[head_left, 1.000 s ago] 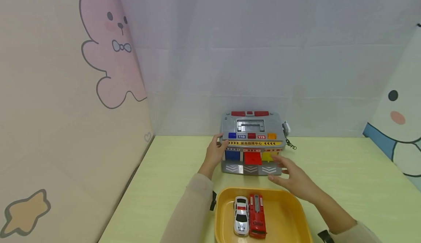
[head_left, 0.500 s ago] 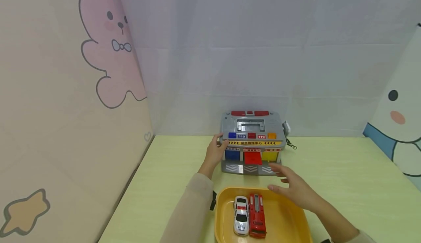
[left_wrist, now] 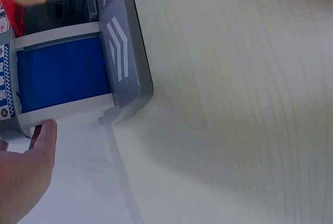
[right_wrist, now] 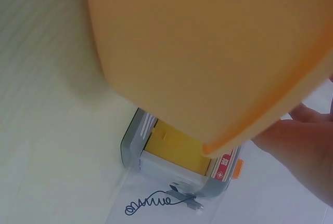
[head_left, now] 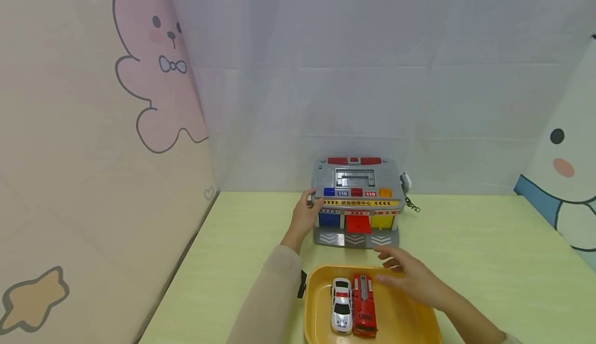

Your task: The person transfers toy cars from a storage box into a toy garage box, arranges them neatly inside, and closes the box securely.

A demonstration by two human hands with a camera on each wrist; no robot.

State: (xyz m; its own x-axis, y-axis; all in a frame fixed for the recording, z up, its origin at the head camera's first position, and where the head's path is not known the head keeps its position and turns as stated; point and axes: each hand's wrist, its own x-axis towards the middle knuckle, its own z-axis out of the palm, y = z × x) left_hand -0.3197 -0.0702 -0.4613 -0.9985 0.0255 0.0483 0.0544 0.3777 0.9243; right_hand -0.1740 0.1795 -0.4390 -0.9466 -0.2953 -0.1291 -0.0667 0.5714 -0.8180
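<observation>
A grey toy emergency station (head_left: 323, 177) with a blue door (head_left: 329, 220), a raised red door (head_left: 358, 224) and a yellow door (head_left: 382, 221) stands near the back wall. My left hand (head_left: 304, 217) grips its left side; in the left wrist view, the thumb (left_wrist: 47, 141) lies by the edge beside the blue door, the other fingers mostly hidden. Over the right rear rim of a yellow tray (head_left: 405, 320) hovers my right hand (head_left: 416, 279), fingers loosely bent and holding nothing. Inside the tray, a white toy police car (head_left: 342, 308) lies beside a red toy fire truck (head_left: 364, 310).
A small grey handset (head_left: 405, 180) with a coiled cord (head_left: 412, 204) hangs at the station's right side. The pale table (head_left: 475, 251) meets a cloth-covered back wall (head_left: 288, 101). The tray's wall (right_wrist: 208, 52) fills much of the right wrist view.
My right hand has moved from beside the yellow door down toward me, to above the tray's rear right part. The left hand and station have stayed put.
</observation>
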